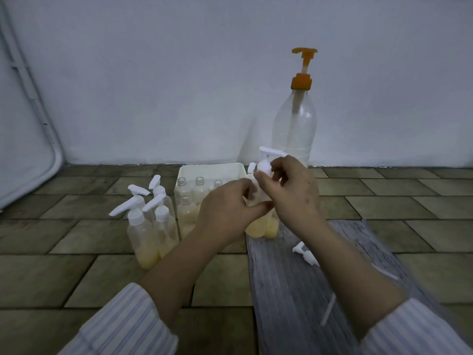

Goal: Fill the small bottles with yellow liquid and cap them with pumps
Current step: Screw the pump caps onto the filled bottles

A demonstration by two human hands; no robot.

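My left hand [225, 208] grips the body of a small clear bottle [258, 225] that holds yellow liquid in its lower part. My right hand [291, 190] pinches the white pump cap [266, 163] on that bottle's neck. A second small bottle stands right behind it, mostly hidden. Several capped small bottles [151, 226] with white pumps stand at the left. A white tray [212, 170] holds several uncapped small bottles [188, 213]. The large clear bottle with an orange pump [297, 119] stands behind my hands, with pale liquid low in it.
A loose white pump [305, 253] lies on a grey slatted mat [289, 290] under my right forearm. The floor is brown tile [76, 252]. A white wall rises just behind the tray and large bottle. A white frame leans at the far left.
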